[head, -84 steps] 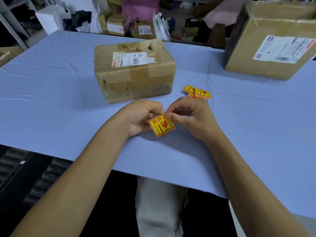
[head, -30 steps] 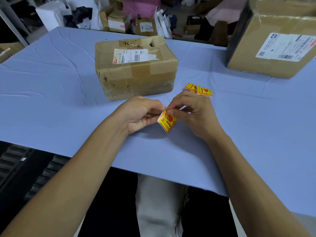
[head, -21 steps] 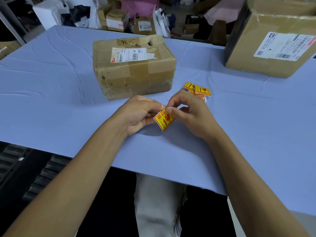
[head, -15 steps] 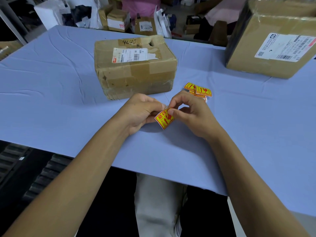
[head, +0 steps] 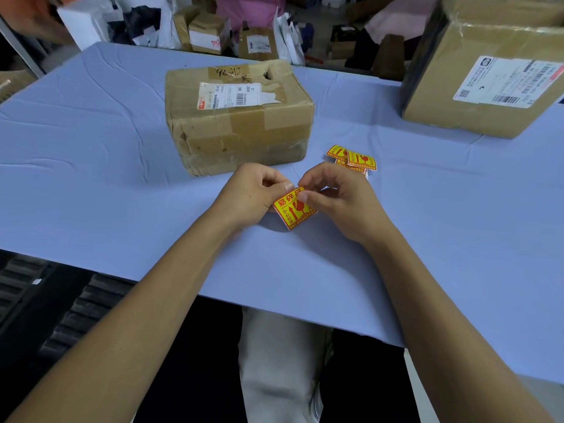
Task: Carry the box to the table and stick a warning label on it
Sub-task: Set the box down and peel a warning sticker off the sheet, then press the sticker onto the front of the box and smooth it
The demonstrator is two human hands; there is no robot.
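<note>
A worn, taped cardboard box with a white shipping label on top rests on the table, which has a blue cover. Just in front of it, my left hand and my right hand both pinch one yellow-and-red warning label at its top edge, a little above the table. The label faces me and is slightly curled. Its back is hidden, so I cannot tell whether a backing sheet is coming off.
A small pile of the same yellow labels lies right of the box, just beyond my right hand. A larger cardboard box stands at the far right. Parcels and bags crowd the floor beyond the table's far edge.
The label has turned in my fingers from a tilted, edge-on pose to facing me more squarely. Both hands have stayed in the same spot in front of the box.
</note>
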